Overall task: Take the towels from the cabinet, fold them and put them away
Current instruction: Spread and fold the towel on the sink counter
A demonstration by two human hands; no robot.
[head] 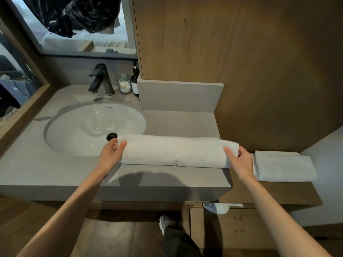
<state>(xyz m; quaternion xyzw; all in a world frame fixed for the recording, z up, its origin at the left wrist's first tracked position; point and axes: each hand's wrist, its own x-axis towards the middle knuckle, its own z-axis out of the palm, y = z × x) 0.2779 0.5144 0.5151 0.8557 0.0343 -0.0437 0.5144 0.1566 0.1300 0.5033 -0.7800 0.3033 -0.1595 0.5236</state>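
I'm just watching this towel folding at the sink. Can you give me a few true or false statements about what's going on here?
1. Both hands hold the long white towel, the left hand at one end and the right hand at the other. True.
2. A folded towel lies on the wooden shelf to the right. True.
3. The faucet is running. False: no water is flowing.
4. The long white towel lies inside the sink. False: it lies on the counter, one end over the basin's edge.
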